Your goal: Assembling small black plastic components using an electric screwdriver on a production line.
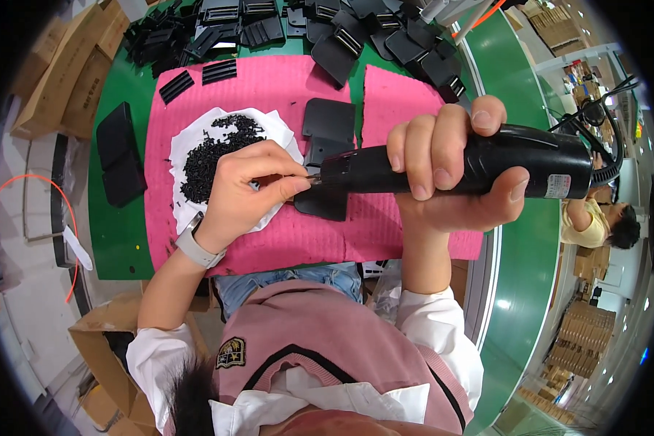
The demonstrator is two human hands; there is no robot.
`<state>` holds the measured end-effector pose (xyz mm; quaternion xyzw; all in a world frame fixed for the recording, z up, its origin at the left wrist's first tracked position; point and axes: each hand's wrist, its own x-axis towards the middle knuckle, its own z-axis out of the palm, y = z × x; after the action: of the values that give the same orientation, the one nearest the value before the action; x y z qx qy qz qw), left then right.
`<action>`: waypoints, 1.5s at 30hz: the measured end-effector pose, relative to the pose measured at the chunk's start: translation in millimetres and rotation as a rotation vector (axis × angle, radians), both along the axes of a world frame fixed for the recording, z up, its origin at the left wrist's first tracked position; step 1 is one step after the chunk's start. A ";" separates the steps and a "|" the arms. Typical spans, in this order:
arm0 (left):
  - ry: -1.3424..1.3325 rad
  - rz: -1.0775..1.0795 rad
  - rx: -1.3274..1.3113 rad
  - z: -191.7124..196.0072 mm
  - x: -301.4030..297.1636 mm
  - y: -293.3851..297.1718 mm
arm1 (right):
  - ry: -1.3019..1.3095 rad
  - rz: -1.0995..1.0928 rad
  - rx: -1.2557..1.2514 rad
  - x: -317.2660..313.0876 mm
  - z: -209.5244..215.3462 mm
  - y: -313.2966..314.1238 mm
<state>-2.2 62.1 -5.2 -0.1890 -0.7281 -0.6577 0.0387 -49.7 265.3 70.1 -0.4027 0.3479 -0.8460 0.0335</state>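
Observation:
My right hand (450, 156) wraps round a black electric screwdriver (370, 168), held level with its bit pointing left. At the bit's tip, the thumb and forefinger of my left hand (251, 182) are pinched together; what they hold there is too small to make out. Under the tool, a black plastic bracket (328, 120) with flat plates lies on the pink foam mat (298, 243), partly hidden by the tool. Beside my left hand, a heap of small black screws (202, 163) rests on a crumpled white cloth (287, 134), partly covered by that hand.
Many black plastic brackets (261, 30) are piled along the far edge of the green table (120, 251). Two ribbed black pieces (219, 71) lie on the mat's far left, and a black hinged part (120, 154) lies left of it. Another person (596, 221) is at the far right.

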 end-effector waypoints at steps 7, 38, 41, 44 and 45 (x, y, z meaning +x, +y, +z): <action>-0.005 -0.006 -0.021 1.4 0.5 -1.7 | -0.076 -0.018 -0.026 1.9 -4.2 -1.4; 0.007 0.070 -0.307 -10.1 -8.5 18.8 | 0.005 -0.286 0.334 -22.9 -18.0 19.3; 0.062 0.092 -0.254 -11.7 -8.6 21.3 | -0.112 -0.234 0.194 -20.4 -18.2 16.1; -0.007 0.069 -0.295 -7.8 -7.7 20.3 | -0.196 -0.316 0.226 -17.8 -14.0 10.0; 0.018 0.070 -0.326 -7.8 -8.3 19.3 | -0.163 -0.337 0.346 -17.9 -10.3 5.8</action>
<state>-10.5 81.4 -13.0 -0.1731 -0.8310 -0.5273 0.0369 -67.6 271.1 59.8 -0.2578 0.5458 -0.7972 -0.0118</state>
